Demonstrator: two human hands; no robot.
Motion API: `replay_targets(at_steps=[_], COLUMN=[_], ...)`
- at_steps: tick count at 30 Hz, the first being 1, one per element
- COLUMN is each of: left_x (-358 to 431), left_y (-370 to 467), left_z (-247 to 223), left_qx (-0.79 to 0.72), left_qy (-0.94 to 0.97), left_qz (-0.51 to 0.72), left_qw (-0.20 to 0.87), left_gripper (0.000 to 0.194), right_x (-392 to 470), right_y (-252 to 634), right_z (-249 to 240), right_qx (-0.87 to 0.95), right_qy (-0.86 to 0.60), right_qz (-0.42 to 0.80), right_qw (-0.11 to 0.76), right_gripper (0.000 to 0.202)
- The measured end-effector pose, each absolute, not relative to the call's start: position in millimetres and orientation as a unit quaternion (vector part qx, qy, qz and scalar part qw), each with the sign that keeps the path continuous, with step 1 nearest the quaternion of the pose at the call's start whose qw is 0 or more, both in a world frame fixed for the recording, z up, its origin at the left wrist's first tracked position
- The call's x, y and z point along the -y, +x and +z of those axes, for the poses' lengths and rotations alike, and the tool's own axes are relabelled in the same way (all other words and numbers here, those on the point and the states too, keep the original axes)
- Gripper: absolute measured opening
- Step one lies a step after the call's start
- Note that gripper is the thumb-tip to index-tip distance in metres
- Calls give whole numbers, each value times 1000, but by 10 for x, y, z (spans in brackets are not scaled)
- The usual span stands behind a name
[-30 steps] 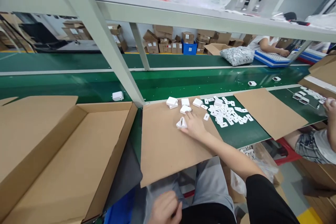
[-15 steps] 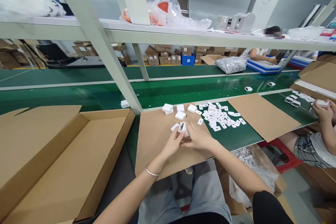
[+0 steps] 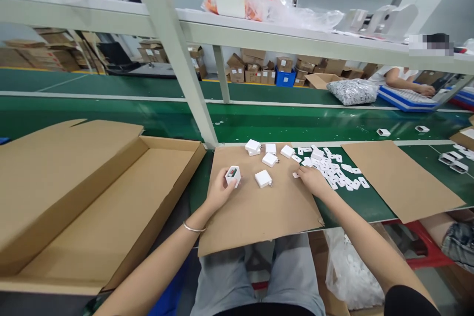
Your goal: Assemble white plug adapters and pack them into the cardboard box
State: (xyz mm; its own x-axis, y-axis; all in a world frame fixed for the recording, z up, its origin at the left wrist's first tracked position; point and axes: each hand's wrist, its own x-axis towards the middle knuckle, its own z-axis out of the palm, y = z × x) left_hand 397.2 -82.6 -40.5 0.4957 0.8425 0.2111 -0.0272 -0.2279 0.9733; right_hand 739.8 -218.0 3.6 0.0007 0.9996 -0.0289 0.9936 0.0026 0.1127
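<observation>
Box at nine o'clock of the cardboard; pile at two. Toward ten, the left hand, half-curled, holds a shell. Toward two, the right hand, fingers nearly closed, touches a cover; grip unclear.

On my remote feed, a smooth green workbench is carrying two flat brown cardboard sheets; between them I am seeing a scattered heap of small flat white plastic pieces, and hollow white plastic housings are resting beyond the right-hand sheet.
</observation>
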Motion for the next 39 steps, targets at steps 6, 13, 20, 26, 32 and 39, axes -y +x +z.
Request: replay_targets(at_steps=[6,13,20,26,32,39], left_x=[757,802,1140,1046,820,757], left_y=[3870,4013,4021,4383,4715,4588], left_z=[-459,-337,57,212,65,-148], left_qx=[-306,-284,-300,-289,-296,-314], left_qy=[733,793,772,693,673,726], left_qz=[371,330,339,460,528,513], left_qw=[482,425,446,475,425,334], left_gripper=[42,48,37,46,42,31], right_x=[2144,2315,2331,2192,1775,1329], right_y=[7397,7276,7419,7156,6477,6048], right_z=[150,82,-22,255,572,346], right_qx=[-678,-673,-664,-624,-649,-635], right_qy=[731,740,744,758,639,564], right_qz=[41,-12,-40,-28,-57,-85], right_qw=[59,-8,-62,-191,-409,-522], right_gripper=[28,22,28,24,24,22])
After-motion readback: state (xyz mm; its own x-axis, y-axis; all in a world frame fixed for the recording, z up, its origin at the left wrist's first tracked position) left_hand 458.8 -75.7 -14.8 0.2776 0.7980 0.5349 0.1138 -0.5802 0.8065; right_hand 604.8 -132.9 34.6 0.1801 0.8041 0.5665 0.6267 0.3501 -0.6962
